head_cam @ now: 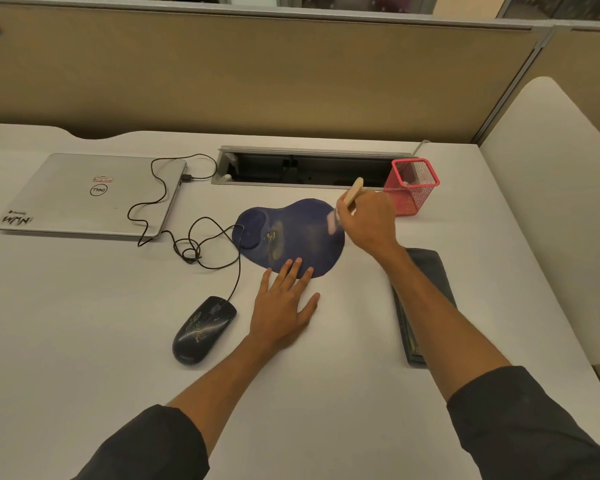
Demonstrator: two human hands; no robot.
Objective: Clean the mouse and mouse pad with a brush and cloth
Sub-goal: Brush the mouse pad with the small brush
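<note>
From the head camera, the dark blue kidney-shaped mouse pad (pixel 291 235) lay mid-tabletop (pixel 84 323), its long axis running left to right. The left hand (pixel 284 306) pressed flat, fingers straight, on its near edge. The right hand (pixel 369 220) gripped a pale wooden-handled brush (pixel 350 194), handle tilted up and away, bristles blurred on the pad's right end. The black corded mouse (pixel 201 329) pointed away to the right. Tan partition panels (pixel 257 71) stood behind
</note>
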